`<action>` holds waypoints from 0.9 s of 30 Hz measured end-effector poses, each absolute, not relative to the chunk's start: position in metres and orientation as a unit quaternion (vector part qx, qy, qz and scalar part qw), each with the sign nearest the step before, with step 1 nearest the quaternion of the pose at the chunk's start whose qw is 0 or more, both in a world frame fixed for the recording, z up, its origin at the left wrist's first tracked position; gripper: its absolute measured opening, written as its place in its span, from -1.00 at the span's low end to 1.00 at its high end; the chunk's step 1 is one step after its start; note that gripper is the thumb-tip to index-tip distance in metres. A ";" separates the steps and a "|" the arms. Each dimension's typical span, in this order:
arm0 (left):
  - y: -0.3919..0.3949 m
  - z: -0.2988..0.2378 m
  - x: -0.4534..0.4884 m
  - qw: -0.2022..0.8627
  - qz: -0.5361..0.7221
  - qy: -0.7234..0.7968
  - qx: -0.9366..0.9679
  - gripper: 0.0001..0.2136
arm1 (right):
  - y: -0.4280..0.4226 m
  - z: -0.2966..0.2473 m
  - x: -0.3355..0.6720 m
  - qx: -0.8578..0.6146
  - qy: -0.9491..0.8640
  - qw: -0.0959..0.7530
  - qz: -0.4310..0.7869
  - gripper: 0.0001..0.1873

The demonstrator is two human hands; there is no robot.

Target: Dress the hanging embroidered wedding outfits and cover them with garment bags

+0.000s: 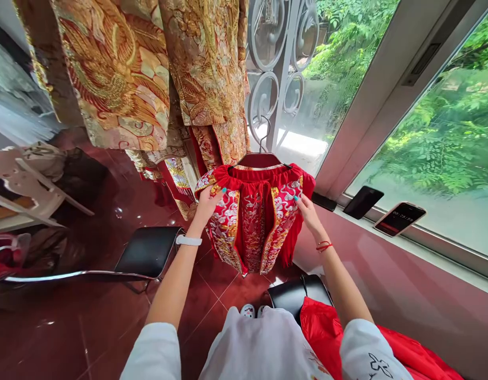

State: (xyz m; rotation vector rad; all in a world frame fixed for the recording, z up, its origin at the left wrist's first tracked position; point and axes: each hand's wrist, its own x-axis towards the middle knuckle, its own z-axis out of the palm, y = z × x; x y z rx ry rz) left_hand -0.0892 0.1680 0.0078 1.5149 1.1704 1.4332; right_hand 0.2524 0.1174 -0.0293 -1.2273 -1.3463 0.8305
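Note:
A red embroidered skirt [251,227] with gold and silver patterns hangs in front of me, its gathered waistband at the top. Behind the waistband shows a dark red clothes hanger [258,160], its hook sticking up by the window scrollwork. My left hand [209,206] is closed on the skirt's left side, thumb on the front and fingers behind the cloth. On the other side, my right hand [306,207] grips the edge the same way. A small red tie [261,189] sits at the waistband's middle.
Gold embroidered garments [128,79] hang at the upper left. Two phones, one dark [363,202] and one showing a timer [401,219], lean on the windowsill. Black chairs stand at left [149,250] and below right [295,293]; red fabric [326,327] drapes over the latter.

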 end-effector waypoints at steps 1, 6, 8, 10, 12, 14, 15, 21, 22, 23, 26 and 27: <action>0.169 0.012 -0.094 0.393 0.556 0.445 0.582 -0.56 | 0.114 -0.022 0.260 -0.518 -0.579 0.536 0.330 -0.52; 0.173 0.015 -0.108 0.475 0.534 0.426 0.555 -0.58 | 0.117 0.020 0.313 -0.507 -0.588 0.567 0.275 -0.60; 0.175 0.010 -0.104 0.501 0.528 0.422 0.541 -0.58 | 0.134 0.027 0.325 -0.490 -0.563 0.593 0.303 -0.53; 0.176 0.007 -0.099 0.529 0.524 0.427 0.513 -0.59 | 0.156 0.028 0.330 -0.476 -0.571 0.547 0.385 -0.39; 0.177 0.006 -0.096 0.560 0.511 0.434 0.486 -0.62 | 0.175 0.024 0.331 -0.458 -0.592 0.454 0.484 -0.34; 0.176 0.009 -0.096 0.586 0.491 0.442 0.468 -0.64 | 0.189 0.021 0.331 -0.437 -0.606 0.373 0.550 -0.34; 0.173 0.011 -0.098 0.590 0.485 0.449 0.464 -0.65 | 0.193 0.020 0.331 -0.428 -0.616 0.337 0.570 -0.32; 0.124 0.034 -0.090 0.282 0.469 0.596 0.588 -0.66 | 0.194 0.034 0.329 -0.398 -0.716 0.228 0.527 -0.13; 0.115 0.041 -0.081 0.166 0.477 0.606 0.615 -0.62 | 0.191 0.035 0.328 -0.400 -0.726 0.238 0.506 -0.20; 0.107 0.050 -0.069 0.056 0.482 0.592 0.644 -0.58 | 0.189 0.036 0.328 -0.403 -0.734 0.246 0.488 -0.29; 0.111 0.084 -0.021 -0.135 0.415 0.424 0.794 -0.57 | 0.181 0.033 0.324 -0.418 -0.759 0.279 0.414 -0.46; 0.122 0.095 -0.004 -0.159 0.357 0.354 0.850 -0.61 | 0.179 0.031 0.323 -0.434 -0.763 0.306 0.368 -0.49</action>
